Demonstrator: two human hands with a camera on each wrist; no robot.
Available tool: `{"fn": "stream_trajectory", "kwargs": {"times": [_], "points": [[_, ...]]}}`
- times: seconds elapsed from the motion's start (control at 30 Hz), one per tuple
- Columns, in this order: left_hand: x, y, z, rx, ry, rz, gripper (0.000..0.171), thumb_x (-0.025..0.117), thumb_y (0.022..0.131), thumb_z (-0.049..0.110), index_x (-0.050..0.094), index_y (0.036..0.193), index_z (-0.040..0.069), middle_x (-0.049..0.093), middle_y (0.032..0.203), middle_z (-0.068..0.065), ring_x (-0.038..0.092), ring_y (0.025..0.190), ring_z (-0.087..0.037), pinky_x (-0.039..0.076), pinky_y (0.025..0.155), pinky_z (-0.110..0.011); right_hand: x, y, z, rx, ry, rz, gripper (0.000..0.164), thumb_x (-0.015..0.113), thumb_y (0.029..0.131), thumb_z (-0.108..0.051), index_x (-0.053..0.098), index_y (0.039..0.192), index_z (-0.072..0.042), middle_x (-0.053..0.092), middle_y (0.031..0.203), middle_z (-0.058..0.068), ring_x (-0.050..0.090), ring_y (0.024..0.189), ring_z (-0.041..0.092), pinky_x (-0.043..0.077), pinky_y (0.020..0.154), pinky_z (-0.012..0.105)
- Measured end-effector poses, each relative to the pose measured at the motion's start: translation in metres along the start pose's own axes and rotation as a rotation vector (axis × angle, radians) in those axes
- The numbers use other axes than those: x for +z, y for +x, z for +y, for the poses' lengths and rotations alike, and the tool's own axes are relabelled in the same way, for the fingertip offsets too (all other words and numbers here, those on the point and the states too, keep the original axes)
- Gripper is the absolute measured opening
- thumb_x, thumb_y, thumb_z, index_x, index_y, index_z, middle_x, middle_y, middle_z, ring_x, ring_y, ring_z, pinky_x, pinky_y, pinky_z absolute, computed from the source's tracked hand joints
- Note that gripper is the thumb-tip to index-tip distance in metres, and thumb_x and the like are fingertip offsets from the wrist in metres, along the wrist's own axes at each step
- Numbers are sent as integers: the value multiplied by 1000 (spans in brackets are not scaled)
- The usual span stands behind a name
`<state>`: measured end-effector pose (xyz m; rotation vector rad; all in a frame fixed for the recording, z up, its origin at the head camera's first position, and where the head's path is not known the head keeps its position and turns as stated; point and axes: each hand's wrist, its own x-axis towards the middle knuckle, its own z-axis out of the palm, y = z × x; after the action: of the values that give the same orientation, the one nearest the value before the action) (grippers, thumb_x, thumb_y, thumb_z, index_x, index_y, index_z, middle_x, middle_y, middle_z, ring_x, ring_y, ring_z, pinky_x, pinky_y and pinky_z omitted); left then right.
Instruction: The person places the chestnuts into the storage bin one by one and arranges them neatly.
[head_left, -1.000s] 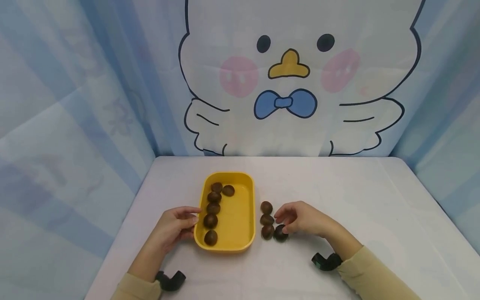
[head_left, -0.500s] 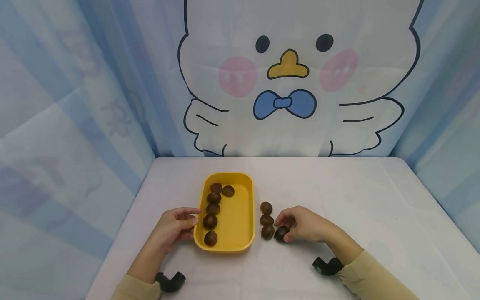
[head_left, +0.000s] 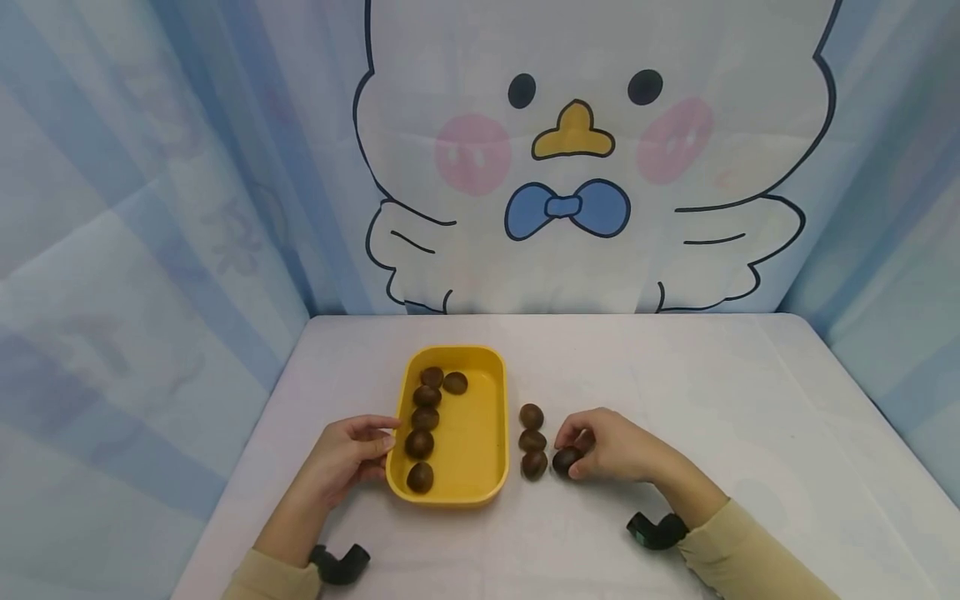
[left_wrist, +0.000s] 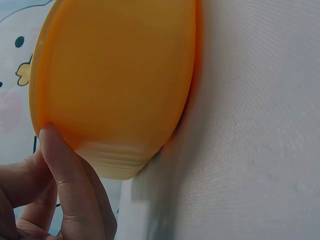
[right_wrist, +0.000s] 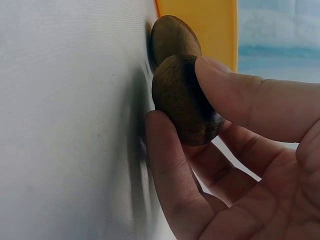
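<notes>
Picking looks like the step: right grip (head_left: 611, 446) is narrow, one chestnut (head_left: 566, 462) held between thumb and finger, just right of the row of three (head_left: 532, 441) on the worktop (head_left: 712, 375). Can't tell if it's clear of the surface or grazing it. Set the pinch on opposite sides, across the widest part; shell looks smooth, so a tip-only hold could slip. Best lifted straight up before any sideways move, else the row may get knocked. Left grip (head_left: 348, 454) touches the left rim of the yellow tray (head_left: 476, 433); can't tell if it pinches. Light pressure should do, no tilting. Count: one tray; six chestnuts (head_left: 425, 417) inside, five down its left side, one beside the far end; three in the row; one held. Ten total.
</notes>
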<state>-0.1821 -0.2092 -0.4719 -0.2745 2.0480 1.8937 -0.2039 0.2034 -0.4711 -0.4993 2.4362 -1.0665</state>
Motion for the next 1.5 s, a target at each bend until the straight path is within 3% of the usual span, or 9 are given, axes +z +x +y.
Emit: {"fn": "stream_trajectory", "kwargs": {"times": [0.83, 1.2, 1.5], "points": [[0, 0, -2, 18, 5, -1, 41, 72, 100, 3, 66, 139, -5, 70, 89, -2, 67, 64, -13, 63, 61, -26, -11, 10, -10, -81, 120, 46, 28, 85, 85, -4, 75, 107, -17, 75, 108, 2, 69, 107, 25, 55, 88, 39], [0, 0, -2, 20, 5, -1, 40, 71, 100, 3, 66, 139, -5, 71, 90, -2, 67, 63, -13, 63, 60, -26, -10, 18, -27, -87, 125, 58, 27, 84, 88, -7, 75, 110, -19, 75, 117, 1, 68, 109, 25, 56, 91, 39], [1, -1, -1, 16, 11, 9, 40, 71, 101, 4, 66, 140, -4, 71, 92, -3, 67, 64, -13, 63, 61, -26, -8, 31, -40, -90, 143, 53, 24, 82, 91, -10, 75, 111, -21, 76, 111, -1, 68, 107, 25, 57, 93, 40]]}}
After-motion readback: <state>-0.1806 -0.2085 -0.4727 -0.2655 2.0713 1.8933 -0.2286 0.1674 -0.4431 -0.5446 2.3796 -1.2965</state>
